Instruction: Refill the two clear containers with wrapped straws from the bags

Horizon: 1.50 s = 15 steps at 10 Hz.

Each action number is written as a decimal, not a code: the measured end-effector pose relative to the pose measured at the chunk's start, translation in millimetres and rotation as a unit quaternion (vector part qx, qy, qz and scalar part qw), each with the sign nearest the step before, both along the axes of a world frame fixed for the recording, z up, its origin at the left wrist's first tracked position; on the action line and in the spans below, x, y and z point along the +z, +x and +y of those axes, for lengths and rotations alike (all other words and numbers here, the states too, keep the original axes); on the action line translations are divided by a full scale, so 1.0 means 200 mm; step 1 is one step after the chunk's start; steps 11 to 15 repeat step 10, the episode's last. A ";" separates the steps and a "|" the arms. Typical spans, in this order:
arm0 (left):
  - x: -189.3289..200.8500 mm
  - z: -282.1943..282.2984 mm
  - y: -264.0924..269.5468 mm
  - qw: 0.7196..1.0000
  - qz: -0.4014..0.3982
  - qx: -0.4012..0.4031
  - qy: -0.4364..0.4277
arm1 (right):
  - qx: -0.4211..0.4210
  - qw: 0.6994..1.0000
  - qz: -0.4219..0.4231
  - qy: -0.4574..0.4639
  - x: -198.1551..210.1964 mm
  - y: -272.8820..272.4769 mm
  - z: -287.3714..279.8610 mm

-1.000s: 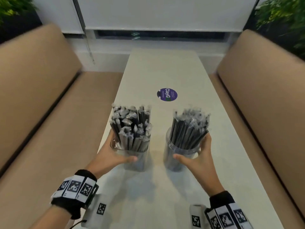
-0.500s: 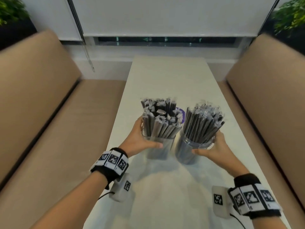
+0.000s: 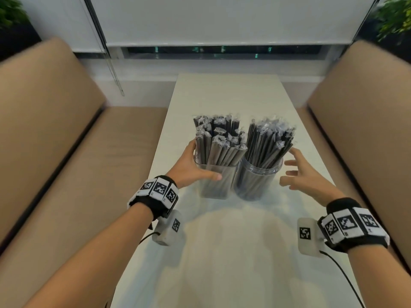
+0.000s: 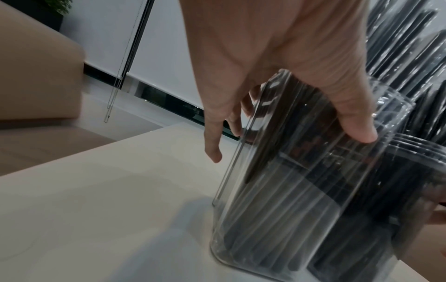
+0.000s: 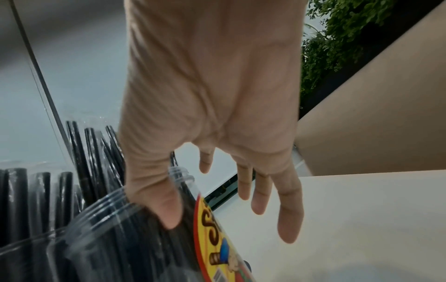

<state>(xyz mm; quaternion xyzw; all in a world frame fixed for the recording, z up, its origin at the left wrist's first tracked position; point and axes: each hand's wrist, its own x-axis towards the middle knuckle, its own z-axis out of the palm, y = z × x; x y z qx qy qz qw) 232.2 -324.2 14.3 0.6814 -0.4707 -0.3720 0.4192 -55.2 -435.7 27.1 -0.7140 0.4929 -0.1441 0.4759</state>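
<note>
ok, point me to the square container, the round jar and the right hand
square container (image 3: 213, 185): head view, front wall below the thumb
round jar (image 3: 255, 185): head view, clear front wall
right hand (image 3: 309, 176): head view, back of the hand

Clear glossy plastic containers

- Right hand spread, fingers straight above the pale table.
- Thumb tip at the round clear container's threaded rim; black wrapped straws inside, yellow-red label on its wall.
</note>
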 end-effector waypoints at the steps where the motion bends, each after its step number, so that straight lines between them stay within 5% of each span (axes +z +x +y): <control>1: 0.01 0.00 -0.01 1.000 0.003 0.005 0.001 | -0.027 0.998 -0.052 -0.001 0.00 0.06 0.10; 3: 0.02 0.01 -0.03 1.000 0.007 0.008 0.000 | -0.136 0.970 -0.144 -0.140 -0.07 0.26 0.22; 8: 0.07 0.00 -0.01 0.999 -0.011 -0.018 0.027 | 0.032 0.999 -0.031 0.007 0.10 0.09 -0.02; 10: 0.01 0.24 -0.07 0.997 0.048 0.036 0.056 | -0.058 0.998 -0.010 0.026 0.08 -0.11 0.16; 15: 0.01 0.24 -0.07 0.997 0.048 0.036 0.056 | -0.058 0.998 -0.010 0.026 0.08 -0.11 0.16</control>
